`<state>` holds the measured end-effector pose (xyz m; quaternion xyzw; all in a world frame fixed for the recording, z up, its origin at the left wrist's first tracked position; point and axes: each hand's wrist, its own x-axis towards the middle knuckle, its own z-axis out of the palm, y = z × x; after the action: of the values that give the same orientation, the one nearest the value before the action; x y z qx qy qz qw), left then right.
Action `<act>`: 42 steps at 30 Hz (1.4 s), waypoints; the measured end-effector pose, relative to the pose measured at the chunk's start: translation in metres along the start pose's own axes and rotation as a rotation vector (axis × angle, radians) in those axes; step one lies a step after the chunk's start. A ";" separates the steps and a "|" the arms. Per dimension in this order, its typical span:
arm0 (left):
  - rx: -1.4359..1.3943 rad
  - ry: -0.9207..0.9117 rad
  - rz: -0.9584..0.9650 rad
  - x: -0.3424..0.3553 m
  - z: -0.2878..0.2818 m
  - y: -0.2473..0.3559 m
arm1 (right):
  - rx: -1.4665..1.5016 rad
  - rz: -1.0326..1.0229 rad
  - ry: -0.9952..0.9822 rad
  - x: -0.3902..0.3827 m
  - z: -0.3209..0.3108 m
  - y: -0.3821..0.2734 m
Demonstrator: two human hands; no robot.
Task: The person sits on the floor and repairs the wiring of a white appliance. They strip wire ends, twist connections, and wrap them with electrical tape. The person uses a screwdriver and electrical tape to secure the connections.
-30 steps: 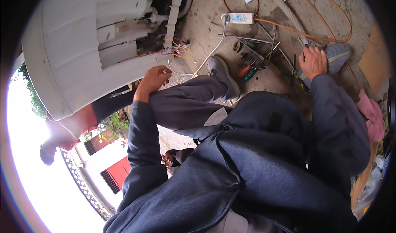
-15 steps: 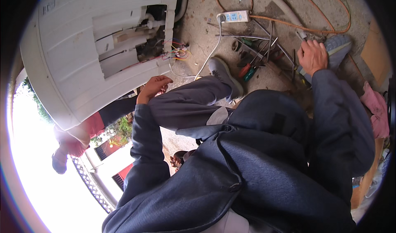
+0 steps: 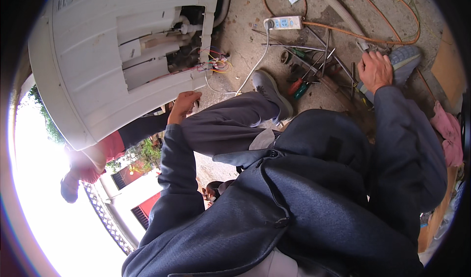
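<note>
My left hand [image 3: 183, 107] hovers over my left thigh, beside the lower edge of a large white appliance housing [image 3: 93, 80]. Its fingers are curled together, with a small dark bit at the fingertips too small to name. An opening in the housing shows rods, a pipe and cavities; thin coloured wires [image 3: 218, 63] spill from its corner. My right hand [image 3: 376, 72] is at my right leg, next to my grey shoe [image 3: 405, 63] and the end of a ribbed hose [image 3: 343, 16]. Its fingers bend downward, and what lies beneath them is hidden.
Between my feet lie metal rods [image 3: 327, 46], a red-handled screwdriver [image 3: 295, 86], a green-handled one [image 3: 300, 90] and other tools. A white power strip [image 3: 286, 23] with an orange cord [image 3: 353, 33] rests beyond. Pink cloth [image 3: 447, 134] sits at right; another person [image 3: 100, 161] is at left.
My left hand has turned slightly, and a dark bit now shows at its fingertips. My right hand stays by the shoe. The whole view has shifted a little.
</note>
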<state>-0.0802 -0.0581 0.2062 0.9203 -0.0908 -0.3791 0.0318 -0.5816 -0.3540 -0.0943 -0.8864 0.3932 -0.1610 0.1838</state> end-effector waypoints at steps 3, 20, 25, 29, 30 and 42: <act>-0.052 -0.041 0.012 -0.002 0.003 0.001 | -0.022 -0.001 0.008 -0.001 0.000 0.001; -0.079 -0.022 -0.004 -0.009 0.013 0.008 | -0.034 0.010 -0.044 0.000 -0.003 -0.001; -0.095 -0.064 -0.005 -0.009 0.011 0.007 | -0.034 0.003 -0.020 0.000 -0.001 0.000; -0.092 -0.057 0.002 -0.010 0.010 0.006 | -0.033 0.000 -0.009 0.001 -0.002 -0.001; -0.093 -0.058 0.004 -0.010 0.010 0.005 | -0.032 0.002 -0.011 0.001 -0.002 -0.001; -0.130 -0.090 -0.012 -0.010 0.013 0.001 | -0.044 0.007 -0.017 0.001 -0.001 0.000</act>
<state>-0.0963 -0.0569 0.2041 0.8989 -0.0616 -0.4253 0.0849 -0.5814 -0.3544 -0.0935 -0.8902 0.3980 -0.1442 0.1682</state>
